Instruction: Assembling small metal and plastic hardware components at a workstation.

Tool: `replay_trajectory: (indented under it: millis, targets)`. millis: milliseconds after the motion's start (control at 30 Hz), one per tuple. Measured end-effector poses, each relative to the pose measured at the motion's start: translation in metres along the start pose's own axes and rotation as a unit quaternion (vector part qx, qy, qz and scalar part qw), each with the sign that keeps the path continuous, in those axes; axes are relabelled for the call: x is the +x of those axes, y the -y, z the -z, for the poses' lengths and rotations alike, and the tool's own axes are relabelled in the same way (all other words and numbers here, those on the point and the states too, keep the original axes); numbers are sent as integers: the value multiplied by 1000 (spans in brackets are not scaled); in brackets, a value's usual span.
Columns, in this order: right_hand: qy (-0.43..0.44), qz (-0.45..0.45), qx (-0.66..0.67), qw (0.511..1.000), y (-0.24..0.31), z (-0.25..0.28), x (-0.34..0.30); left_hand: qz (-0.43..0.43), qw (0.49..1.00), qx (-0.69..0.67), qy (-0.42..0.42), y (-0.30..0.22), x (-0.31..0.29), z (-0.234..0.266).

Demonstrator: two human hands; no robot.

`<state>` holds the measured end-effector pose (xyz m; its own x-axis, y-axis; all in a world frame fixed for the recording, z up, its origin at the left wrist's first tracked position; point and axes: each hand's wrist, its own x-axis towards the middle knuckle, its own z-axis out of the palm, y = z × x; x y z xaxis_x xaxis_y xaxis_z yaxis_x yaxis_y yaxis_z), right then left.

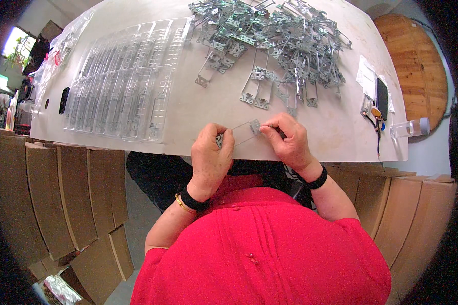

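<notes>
Holds one thin metal frame point(254, 125) just to the right of the near end of the clear plastic tray point(158, 101), above the white table point(336, 134). With the left hand point(212, 153), on the side closer to the tray, grips one end plate, fingers curled around it. With the right hand point(291, 144), on the side farther from the tray, seems to pinch the other end plate between thumb and forefinger. Hands apart from each other, linked only through the frame, its thin rods stretching between them. Cannot tell the exact contact under the right fingertips.

Seems to be only partway along. Inside the tray, greyish metal along several of the long channels, so probably some frames laid there already. Because of glare and transparent walls, cannot count them, nor name surely any free channel. Cannot decide either between a single tray and a stack.

Much left, in careful judgement: to the right of the tray, and reaching a little past its far end, a large tangled heap point(285, 46) of similar metal frames, all loose. As for the frame in hand, not yet in the tray; cannot say whether ready or in need of more handling.

Well to the right of the tray, beyond the heap, a dark phone point(381, 96) and a clear container point(409, 128), apparently without part in this work.
</notes>
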<state>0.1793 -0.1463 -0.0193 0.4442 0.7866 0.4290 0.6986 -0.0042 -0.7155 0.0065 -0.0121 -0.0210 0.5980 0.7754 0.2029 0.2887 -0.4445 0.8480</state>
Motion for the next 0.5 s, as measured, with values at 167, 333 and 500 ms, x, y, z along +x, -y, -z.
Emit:
replay_trajectory:
  millis: [167,333,500]
  targets:
    - [12,-17,-19,1000,1,0,1,-3,1000,3,-1,0,0,0]
    - [4,-45,30,999,0,-1,2,14,1000,-1,3,-3,-1,1]
    - [2,-36,25,999,-3,-3,1,6,1000,2,2,-1,0,0]
